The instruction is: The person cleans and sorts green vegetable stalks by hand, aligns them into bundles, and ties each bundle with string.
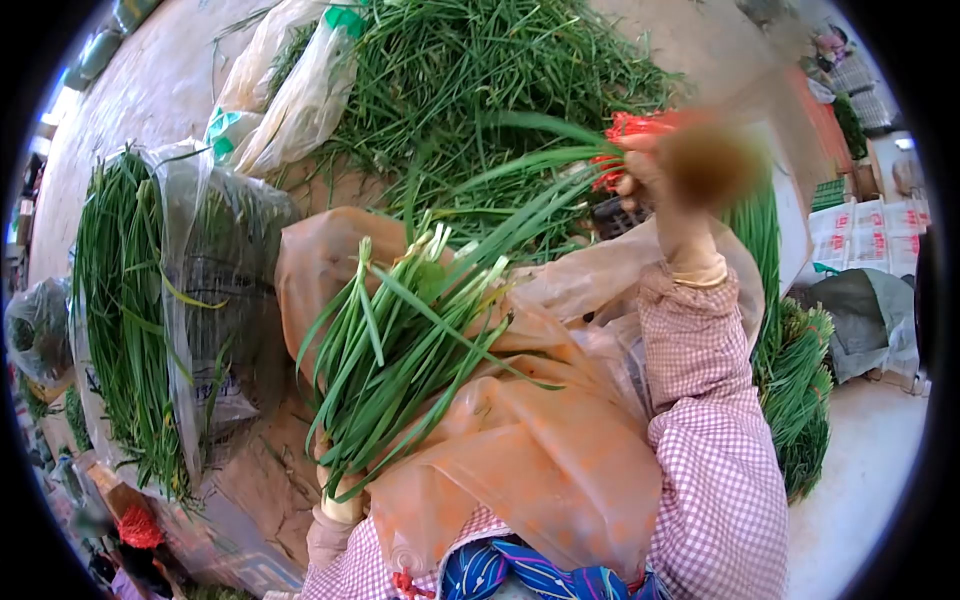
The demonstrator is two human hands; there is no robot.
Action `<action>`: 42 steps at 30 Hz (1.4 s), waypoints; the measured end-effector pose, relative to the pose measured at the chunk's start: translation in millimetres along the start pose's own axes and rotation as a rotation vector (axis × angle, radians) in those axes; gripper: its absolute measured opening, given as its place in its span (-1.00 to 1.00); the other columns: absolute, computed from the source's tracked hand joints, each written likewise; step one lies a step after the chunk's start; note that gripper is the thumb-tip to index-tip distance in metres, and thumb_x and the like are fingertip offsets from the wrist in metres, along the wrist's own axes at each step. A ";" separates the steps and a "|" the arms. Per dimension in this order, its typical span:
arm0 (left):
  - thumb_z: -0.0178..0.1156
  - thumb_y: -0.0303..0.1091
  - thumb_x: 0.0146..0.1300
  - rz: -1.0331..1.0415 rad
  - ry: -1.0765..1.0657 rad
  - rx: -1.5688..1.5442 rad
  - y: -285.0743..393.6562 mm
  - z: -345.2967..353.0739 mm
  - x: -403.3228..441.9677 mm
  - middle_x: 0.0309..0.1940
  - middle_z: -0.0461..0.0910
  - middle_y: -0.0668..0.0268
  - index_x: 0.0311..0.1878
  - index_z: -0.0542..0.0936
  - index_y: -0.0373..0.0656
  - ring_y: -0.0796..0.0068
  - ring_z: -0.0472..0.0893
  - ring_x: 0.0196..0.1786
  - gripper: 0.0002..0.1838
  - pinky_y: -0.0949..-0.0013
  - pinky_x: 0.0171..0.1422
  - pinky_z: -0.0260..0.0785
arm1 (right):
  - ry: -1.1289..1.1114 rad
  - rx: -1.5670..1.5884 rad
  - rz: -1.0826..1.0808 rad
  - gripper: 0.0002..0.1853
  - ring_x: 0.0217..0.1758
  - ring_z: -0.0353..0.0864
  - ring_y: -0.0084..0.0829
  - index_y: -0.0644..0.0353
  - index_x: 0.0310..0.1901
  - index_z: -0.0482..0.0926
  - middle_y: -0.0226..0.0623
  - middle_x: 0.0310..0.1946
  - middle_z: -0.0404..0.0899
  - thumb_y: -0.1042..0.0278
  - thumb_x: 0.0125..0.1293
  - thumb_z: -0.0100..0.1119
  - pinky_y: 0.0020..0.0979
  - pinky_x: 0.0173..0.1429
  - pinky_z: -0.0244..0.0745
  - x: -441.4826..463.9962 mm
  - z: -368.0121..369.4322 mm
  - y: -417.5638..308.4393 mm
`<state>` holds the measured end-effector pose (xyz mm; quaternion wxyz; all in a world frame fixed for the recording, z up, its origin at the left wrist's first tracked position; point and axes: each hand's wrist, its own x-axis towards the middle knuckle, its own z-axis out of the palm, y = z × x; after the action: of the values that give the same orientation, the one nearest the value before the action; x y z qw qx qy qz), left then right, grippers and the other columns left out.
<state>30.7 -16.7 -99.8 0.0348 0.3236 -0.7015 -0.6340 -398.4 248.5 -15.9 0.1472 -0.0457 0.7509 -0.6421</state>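
Greens (400,360) lie bunched on an orange sheet (530,430). The left hand (326,480), mostly hidden, is at their lower end; the right hand (650,182), partly blurred, is at red strands (640,127). Whether either grip is clamped cannot be told.

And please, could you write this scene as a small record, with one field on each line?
Left hand: mostly hidden beneath a loose bunch of long green leaves with pale cut ends
Right hand: raised at thin bright red strands; partly blurred, grip unclear
Lap: translucent orange-brown plastic sheet, under the bunch
Ahead: large heap of loose green leaves
Left side: long green leaves partly wrapped in clear plastic
Clothing: pink-and-white checked sleeves
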 end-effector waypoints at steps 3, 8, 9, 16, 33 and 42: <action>0.27 -0.43 0.23 -0.001 0.009 0.007 -4.3 1.2 3.7 0.19 0.53 0.13 0.36 0.32 -0.22 0.26 0.56 0.17 -0.37 0.26 0.22 0.45 | 0.052 0.320 -0.009 -0.72 -0.58 0.46 -0.64 0.23 0.02 0.49 -0.36 -0.49 0.60 0.37 0.32 0.21 -0.61 -0.48 0.35 21.1 -74.5 14.8; 0.28 -0.43 0.22 -0.016 0.031 0.019 -14.6 4.8 9.6 0.19 0.53 0.13 0.36 0.31 -0.22 0.26 0.56 0.17 -0.36 0.27 0.22 0.45 | 0.183 0.074 -0.122 -0.78 -0.63 0.41 -0.66 0.26 -0.01 0.53 -0.31 -0.44 0.62 0.44 0.35 0.16 -0.63 -0.55 0.26 -14.1 -101.0 -44.3; 0.28 -0.43 0.22 -0.016 0.029 0.018 -16.1 6.7 12.7 0.19 0.53 0.13 0.36 0.31 -0.22 0.26 0.56 0.17 -0.36 0.27 0.22 0.45 | 0.166 0.057 -0.098 -0.81 -0.64 0.41 -0.65 0.26 -0.04 0.55 -0.31 -0.45 0.62 0.43 0.35 0.16 -0.63 -0.56 0.26 -18.3 -111.6 -45.7; 0.28 -0.42 0.22 -0.019 0.030 0.026 -18.6 12.9 21.0 0.19 0.53 0.13 0.37 0.31 -0.22 0.26 0.56 0.17 -0.36 0.27 0.22 0.45 | 0.351 0.231 -0.321 -0.79 -0.58 0.46 -0.57 0.26 -0.07 0.58 -0.41 -0.54 0.55 0.31 0.39 0.19 -0.48 -0.41 0.45 -39.3 -161.3 -49.5; 0.29 -0.41 0.21 0.007 0.040 0.032 -4.3 4.6 -4.4 0.20 0.52 0.13 0.38 0.29 -0.21 0.26 0.56 0.17 -0.34 0.27 0.23 0.46 | 0.099 -1.049 -0.216 -0.62 -0.27 0.49 -0.63 0.12 0.13 0.50 -0.43 -0.26 0.55 0.12 0.38 0.15 -0.58 -0.24 0.38 10.3 -304.3 -160.6; 0.30 -0.40 0.21 0.025 0.023 -0.004 7.9 9.6 -0.8 0.20 0.52 0.13 0.38 0.29 -0.21 0.27 0.56 0.17 -0.33 0.28 0.23 0.46 | -0.660 -0.880 -0.537 -0.71 -0.43 0.70 -0.21 0.20 -0.19 0.58 -0.12 -0.51 0.65 0.12 0.30 0.21 -0.27 -0.35 0.58 -99.2 111.4 -55.9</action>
<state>23.7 -8.1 -94.1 0.0514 0.3218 -0.7038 -0.6312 -279.5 158.6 40.2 0.1722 -0.4863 0.8228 -0.2385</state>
